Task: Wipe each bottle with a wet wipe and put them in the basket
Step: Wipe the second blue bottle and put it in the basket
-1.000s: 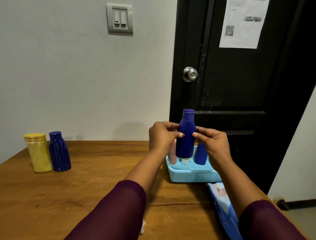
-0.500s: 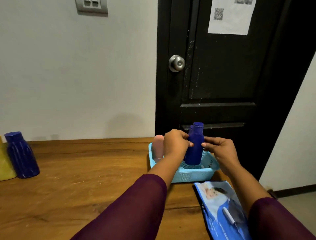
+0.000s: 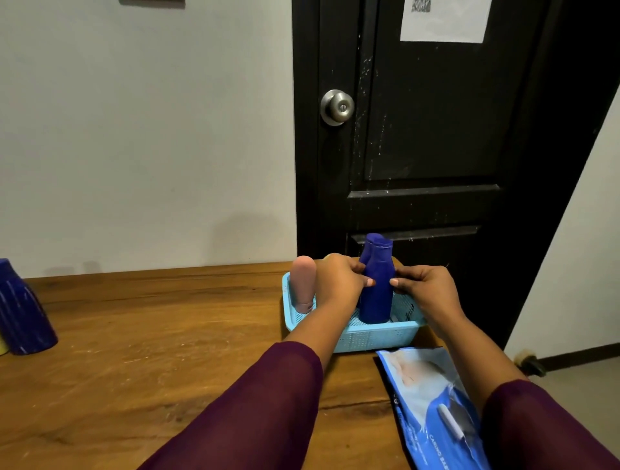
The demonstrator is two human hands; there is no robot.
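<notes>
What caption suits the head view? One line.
Left hand and right hand hold a dark blue bottle upright in the light blue basket, beside a pink bottle.

worktop (image 3: 151, 335): brown wood, far edge against the wall
basket (image 3: 369, 338): light blue, perforated, standing far right
wipes pack (image 3: 426, 396): blue, flat, just in front of the basket
ribbed bottle (image 3: 23, 318): dark blue, upright, far left

At 9 o'clock, blue bottle (image 3: 23, 312) half cut by the edge; yellow thing (image 3: 2, 349) below it is just a sliver. Wall plate (image 3: 151, 2) at 11 & door paper (image 3: 442, 23) at 1 are cropped up top, print unreadable. Wipes pack (image 3: 426, 402) at 5 runs off the btm. Behind held bottle (image 3: 375, 295), 2nd blue one (image 3: 365, 260) is mostly hidden. Left hand (image 3: 339, 285) covers sth yellow (image 3: 330, 256).
</notes>
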